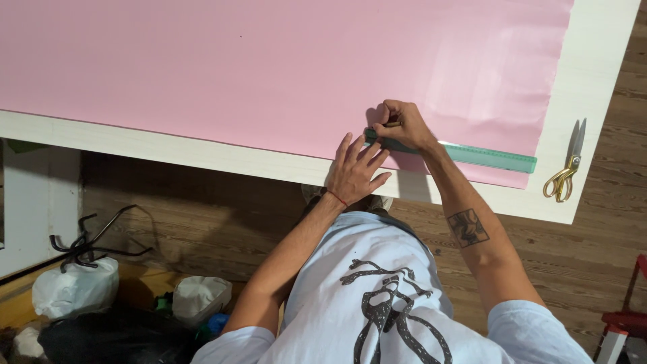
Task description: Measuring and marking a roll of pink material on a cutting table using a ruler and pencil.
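Note:
A large pink sheet (269, 67) lies spread over a white table (202, 149). Along the sheet's near edge lies a clear green ruler (485, 156). My left hand (354, 172) rests flat, fingers spread, on the sheet's edge and the ruler's left end. My right hand (401, 125) is curled around a thin pen or pencil (392, 124), its tip at the ruler's left end. The writing point itself is hidden by my fingers.
Gold-handled scissors (565, 176) lie on the table's right corner. Wooden floor shows below. At the lower left are white bags (74, 290), a dark bag and a black metal stand (84, 244). A red-and-white object (623, 323) sits at the lower right.

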